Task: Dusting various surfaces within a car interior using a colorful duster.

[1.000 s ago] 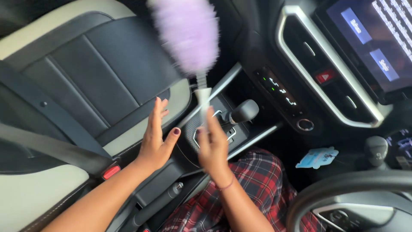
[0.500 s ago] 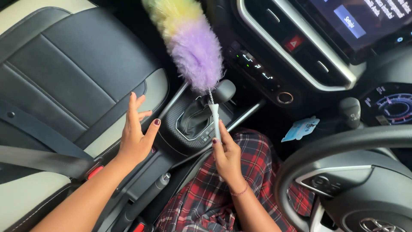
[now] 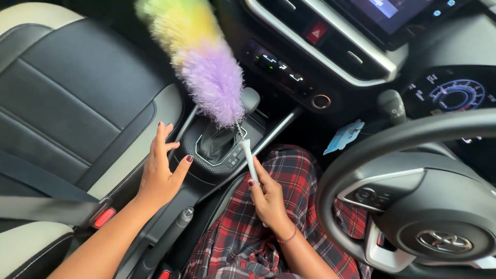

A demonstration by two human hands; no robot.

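Duster [image 3: 206, 67] in right hand [image 3: 268, 199]

Single head-worn camera, close, looking steeply down from the driver's seat toward the centre console [image 3: 222, 150]; steering wheel [image 3: 413, 206] lower right, passenger seat [image 3: 77, 88] upper left, probably tilted slightly.

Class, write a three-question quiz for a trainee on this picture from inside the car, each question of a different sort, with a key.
1. True or false: the right hand holds the white plastic handle of the fluffy purple, yellow and green duster.
2. What lies under the duster's purple end? A) grey steering wheel B) black gear lever C) red seat-belt buckle
3. Fill in: the left hand is open, fingers spread, beside the black and cream passenger ____.

Key:
1. True.
2. B, the black gear lever.
3. Seat.
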